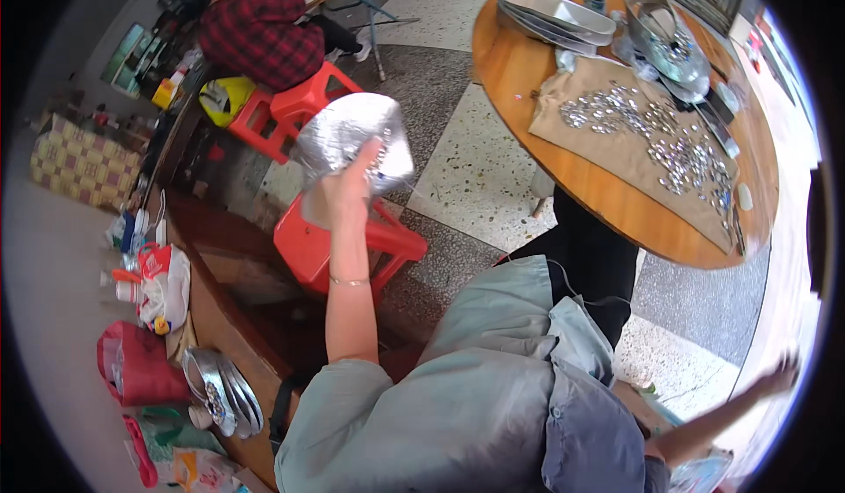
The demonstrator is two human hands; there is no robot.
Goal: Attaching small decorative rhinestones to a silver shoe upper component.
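Note:
My left hand (348,189) grips a shallow silver metal dish (319,145) by its near edge, with the thumb lying over the inside. Small shiny pieces (378,160) show in the dish beside the thumb. The dish is held above a red plastic stool (304,242). Out at the far right, my right hand (779,376) is stretched away from my body; its fingers are blurred, and I see nothing held in it. On the round wooden table (506,70), many small shiny metal pieces (691,163) are spread over a brown cloth (616,160).
Silver dishes (559,18) and a clear plastic-wrapped container (673,48) stand on the table's far side. At upper left a person in a checked shirt (264,40) sits near red stools (255,128). Stacked metal dishes (224,392) and a red bag (141,365) lie at lower left.

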